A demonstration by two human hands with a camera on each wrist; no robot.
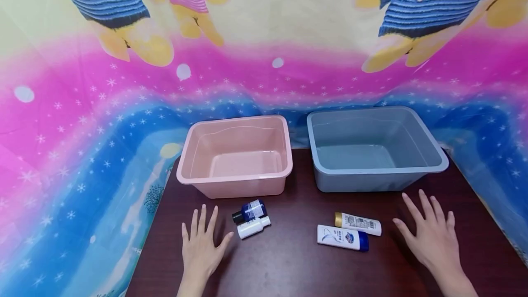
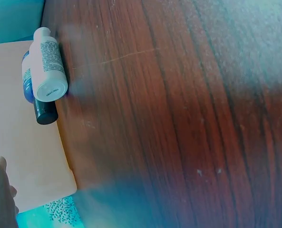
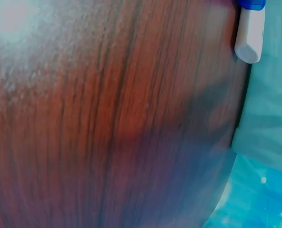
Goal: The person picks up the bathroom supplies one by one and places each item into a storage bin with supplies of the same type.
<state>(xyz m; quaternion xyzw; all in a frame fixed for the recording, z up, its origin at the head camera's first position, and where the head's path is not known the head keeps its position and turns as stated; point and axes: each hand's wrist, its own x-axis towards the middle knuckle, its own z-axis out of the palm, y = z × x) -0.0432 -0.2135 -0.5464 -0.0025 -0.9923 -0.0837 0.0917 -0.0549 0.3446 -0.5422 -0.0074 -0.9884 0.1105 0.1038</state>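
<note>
My left hand (image 1: 202,246), fingers spread and straight, is over the left of the table and holds nothing. Just to its right lie a dark blue bottle with a black cap (image 1: 252,210) and a small white bottle (image 1: 253,228), side by side. In the left wrist view the white bottle (image 2: 48,69) overlaps the blue one. On the right, my right hand (image 1: 435,237) is also spread, with nothing in it. Left of it lie a white bottle with a gold cap (image 1: 360,223) and a white bottle with a blue cap (image 1: 338,237).
A pink basin (image 1: 243,187) stands at the back left of the dark wooden table (image 1: 284,269), and a grey-blue basin (image 1: 367,181) at the back right. Nothing shows inside either basin. A patterned cloth (image 1: 255,77) hangs behind and beside the table.
</note>
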